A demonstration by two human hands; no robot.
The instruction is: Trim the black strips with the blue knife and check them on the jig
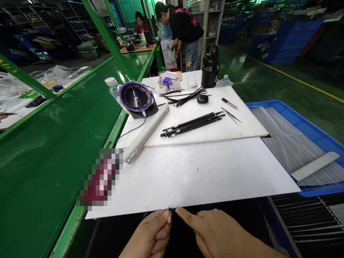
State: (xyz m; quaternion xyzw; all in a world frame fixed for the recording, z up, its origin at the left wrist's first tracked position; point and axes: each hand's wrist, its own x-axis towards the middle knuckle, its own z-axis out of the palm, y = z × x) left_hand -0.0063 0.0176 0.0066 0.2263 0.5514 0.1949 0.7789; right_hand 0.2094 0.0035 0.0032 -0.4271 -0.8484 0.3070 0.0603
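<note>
At the table's near edge, my left hand (154,234) is closed, thumb and index finger pinched together at the tip of a thin dark piece (172,209). The piece is too small to name. My right hand (215,229) meets it from the other side, index finger stretched along to its end and the other fingers curled under; what these hold is hidden. Farther up on a white board lie several black strips (192,124), with tweezers (231,115) and a small red-and-black knife (229,103) to their right.
A long white box (147,134) and a purple-rimmed fan (136,96) stand left. Behind are more black strips (190,97), pliers (170,95), a black case (202,99) and a black bottle (210,70). A blue tray (288,107) sits right. Two people are in the background.
</note>
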